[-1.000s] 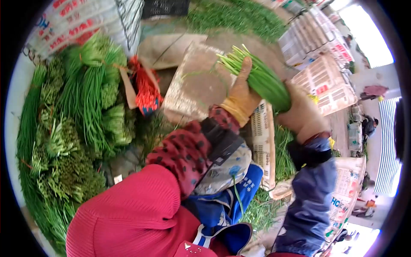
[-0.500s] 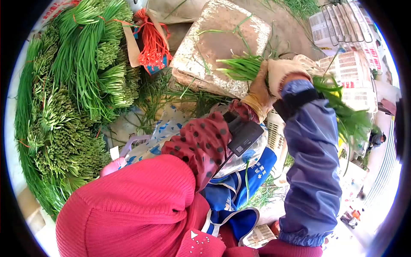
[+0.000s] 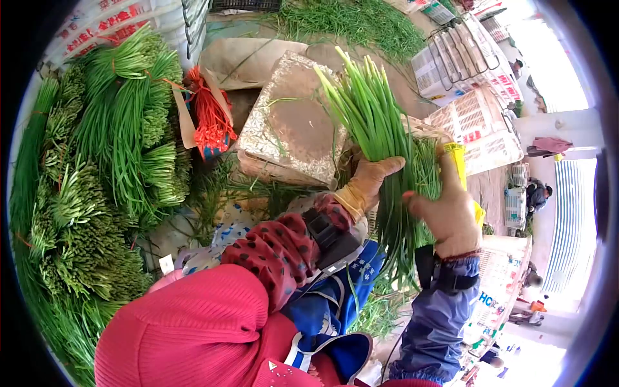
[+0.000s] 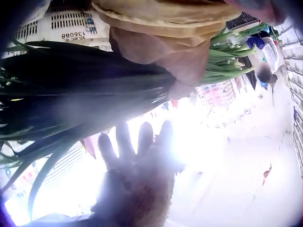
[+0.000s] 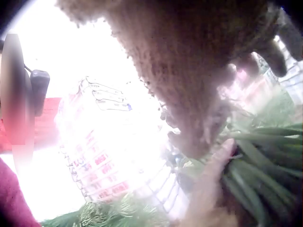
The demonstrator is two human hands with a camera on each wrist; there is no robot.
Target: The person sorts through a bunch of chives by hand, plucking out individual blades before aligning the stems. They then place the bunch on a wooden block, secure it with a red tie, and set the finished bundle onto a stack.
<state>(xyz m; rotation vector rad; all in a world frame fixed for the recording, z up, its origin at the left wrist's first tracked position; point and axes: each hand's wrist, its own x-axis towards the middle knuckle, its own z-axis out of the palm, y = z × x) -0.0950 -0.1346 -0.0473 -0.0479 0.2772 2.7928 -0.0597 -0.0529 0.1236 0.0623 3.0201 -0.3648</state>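
My left hand, in a tan glove, grips a bunch of green stalks around its middle. Pale stalk ends fan out at the top, and dark leaves hang below the hand. To the right of the bunch is my right hand, its fingers spread and apart from the stalks in the head view. The left wrist view shows the gloved left hand round the leaves, with the right hand below, fingers extended. In the right wrist view the right hand is large and partly blurred.
Tied green bundles are piled at the left. Red ties hang beside a dirty, flat-topped block. Crates stand at the right, with loose greens on the floor behind. People are in the far right background.
The bunch has swung from lying sideways to standing with its pale ends up. My right hand, over the bunch half a second ago, has moved off it to the right and opened.
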